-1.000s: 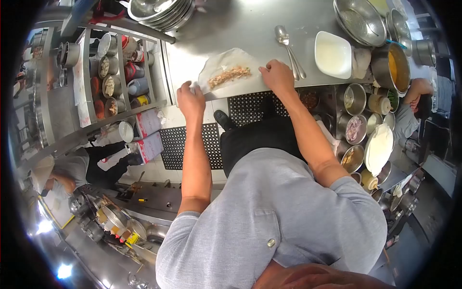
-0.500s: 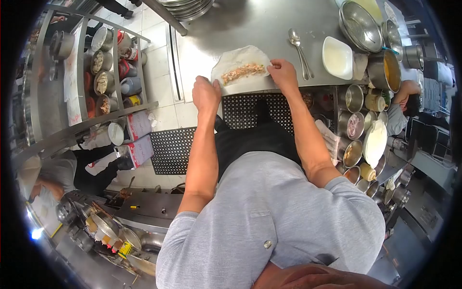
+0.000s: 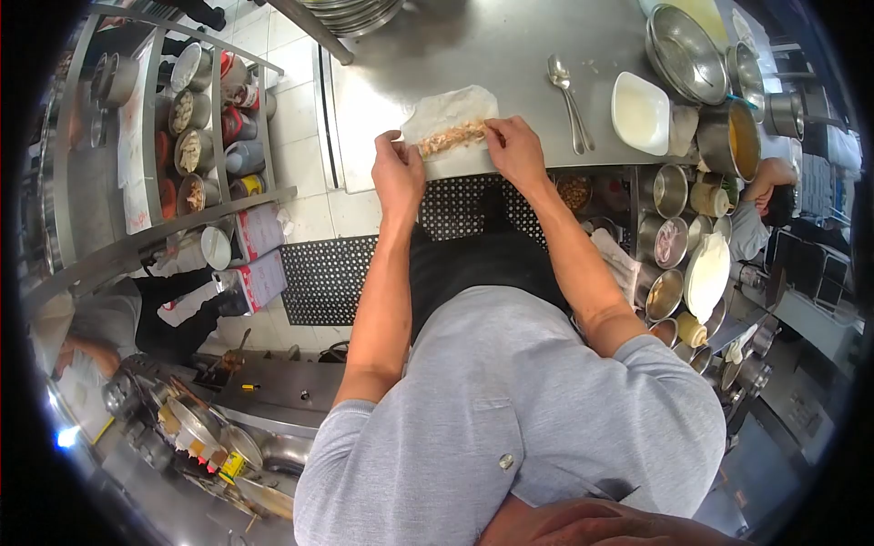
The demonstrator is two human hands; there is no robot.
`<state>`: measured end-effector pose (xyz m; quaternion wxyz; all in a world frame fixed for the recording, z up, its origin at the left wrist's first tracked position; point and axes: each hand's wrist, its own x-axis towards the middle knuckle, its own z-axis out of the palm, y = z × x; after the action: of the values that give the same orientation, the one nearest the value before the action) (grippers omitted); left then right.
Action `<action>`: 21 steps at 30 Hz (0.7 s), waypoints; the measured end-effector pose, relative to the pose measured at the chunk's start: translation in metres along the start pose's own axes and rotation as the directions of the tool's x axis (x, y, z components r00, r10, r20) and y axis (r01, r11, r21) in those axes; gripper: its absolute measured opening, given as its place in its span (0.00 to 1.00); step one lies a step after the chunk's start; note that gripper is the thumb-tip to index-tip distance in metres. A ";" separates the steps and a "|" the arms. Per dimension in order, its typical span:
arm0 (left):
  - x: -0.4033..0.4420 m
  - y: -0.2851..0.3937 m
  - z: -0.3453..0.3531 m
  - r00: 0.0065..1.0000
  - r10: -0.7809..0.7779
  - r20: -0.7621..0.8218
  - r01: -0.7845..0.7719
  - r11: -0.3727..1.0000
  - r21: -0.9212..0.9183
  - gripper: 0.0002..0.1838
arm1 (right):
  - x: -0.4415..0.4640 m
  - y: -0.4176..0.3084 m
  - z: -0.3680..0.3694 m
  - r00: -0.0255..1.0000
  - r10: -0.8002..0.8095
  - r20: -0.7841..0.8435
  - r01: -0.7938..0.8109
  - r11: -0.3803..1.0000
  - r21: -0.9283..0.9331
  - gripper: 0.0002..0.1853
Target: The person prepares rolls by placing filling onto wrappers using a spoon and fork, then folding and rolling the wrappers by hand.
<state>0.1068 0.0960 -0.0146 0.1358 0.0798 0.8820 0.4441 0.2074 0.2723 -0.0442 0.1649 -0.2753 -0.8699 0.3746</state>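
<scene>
A thin white wrap [image 3: 451,106] lies on the steel worktop, with a strip of chopped orange-and-white filling [image 3: 448,139] along its near part. My left hand [image 3: 399,171] is closed at the near left edge of the wrap, its thumb and fingers pinched together. At the right end of the filling, my right hand [image 3: 517,150] pinches the right edge of the wrap, which is folded inward there. The bits of wrap inside the fingers are mostly hidden.
On the steel worktop [image 3: 428,55] lie two spoons [image 3: 572,105], right of the wrap. Beyond them stand a white square dish [image 3: 640,113], metal strainers [image 3: 689,55] and a pot of orange liquid [image 3: 728,138]. Shelved containers [image 3: 193,150] are left; another person [image 3: 109,318] is at lower left.
My right hand has moved left, bringing the wrap's right edge inward over the end of the filling. My left hand has shifted slightly right and stays at the left edge.
</scene>
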 end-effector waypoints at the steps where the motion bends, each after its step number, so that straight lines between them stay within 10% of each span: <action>1: -0.001 -0.002 0.004 0.999 0.048 -0.021 -0.048 0.998 -0.034 0.16 | 0.001 0.001 -0.001 1.000 -0.014 0.021 0.014 1.000 0.007 0.10; 9: 0.000 -0.017 0.016 0.911 0.410 0.050 -0.413 0.907 0.084 0.14 | 0.008 0.012 -0.017 0.971 -0.145 0.189 0.137 0.989 0.054 0.11; 19: 0.001 -0.026 0.001 0.944 0.266 0.197 -0.240 0.960 -0.147 0.14 | 0.017 0.026 -0.019 0.885 -0.435 0.167 0.436 0.899 0.038 0.11; 21: 0.004 -0.034 0.003 0.793 0.604 0.082 -0.609 0.790 0.066 0.16 | 0.017 0.028 -0.021 0.859 -0.469 0.203 0.474 0.880 0.028 0.11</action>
<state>0.1030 0.0789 -0.0446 0.0073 0.3768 0.8245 0.4220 0.2140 0.3104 -0.0490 0.1582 -0.0161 -0.9272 0.3390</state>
